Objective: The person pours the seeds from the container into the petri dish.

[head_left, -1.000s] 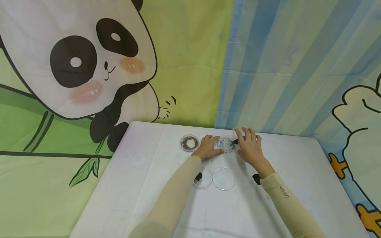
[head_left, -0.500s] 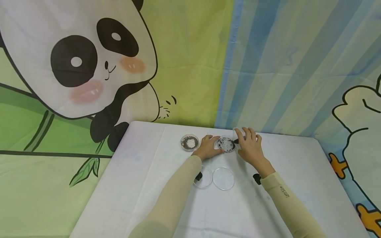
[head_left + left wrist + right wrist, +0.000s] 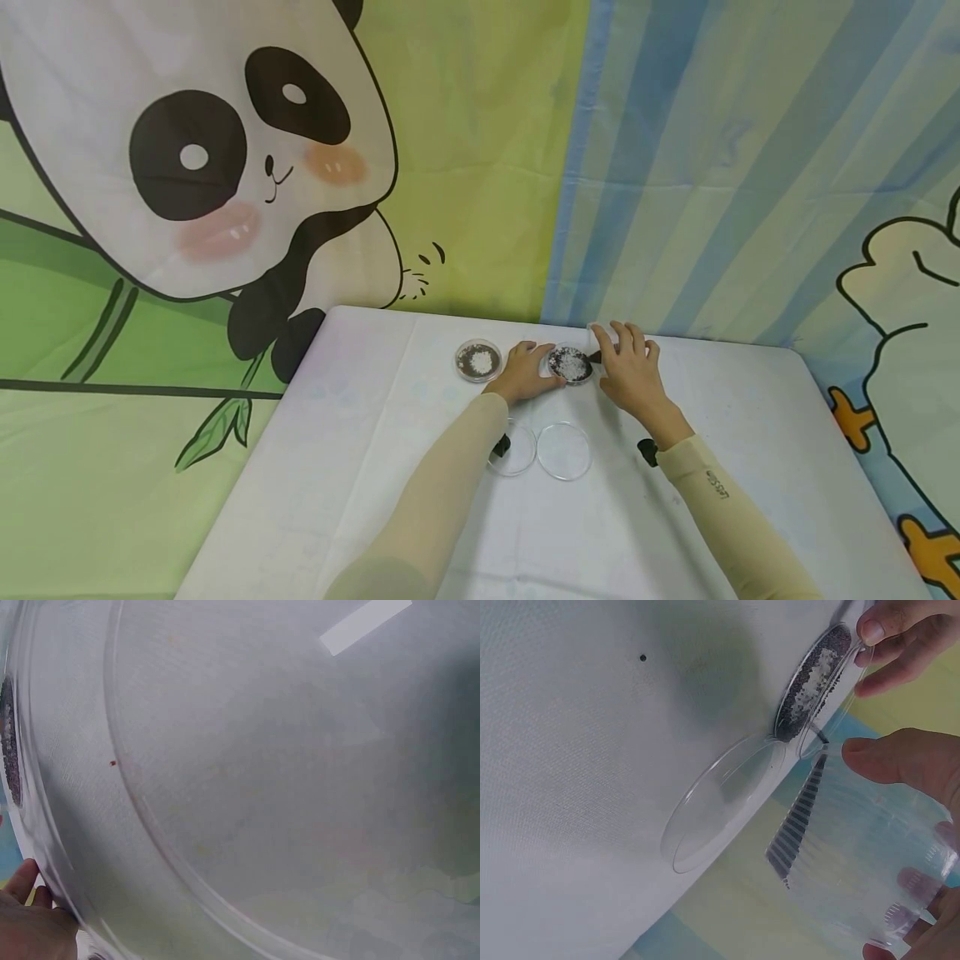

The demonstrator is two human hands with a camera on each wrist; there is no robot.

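My right hand (image 3: 632, 377) grips a tilted clear plastic cup (image 3: 855, 825) with ribbed sides. Dark grains (image 3: 799, 821) lie along its lower side and reach down to its lip. Below the lip, a round clear dish (image 3: 570, 364) contains dark and white grains mixed together. The left hand (image 3: 523, 372) holds that dish's left side between thumb and fingers. In the right wrist view, its fingertips (image 3: 873, 631) meet the dish's rim. Left of the left hand stands another clear dish (image 3: 477, 360), with a white heap on dark grains.
Two clear round dishes or lids, a left one (image 3: 525, 467) and a right one (image 3: 564, 451), lie nearer on the white table (image 3: 420, 425). A clear dish (image 3: 671, 840) shows beside the grain dish in the right wrist view. A printed curtain (image 3: 480, 167) hangs behind the table.
Dark grains have increased in the dish under the cup, which looked mostly white with specks a second ago. Both hands stay almost in place.
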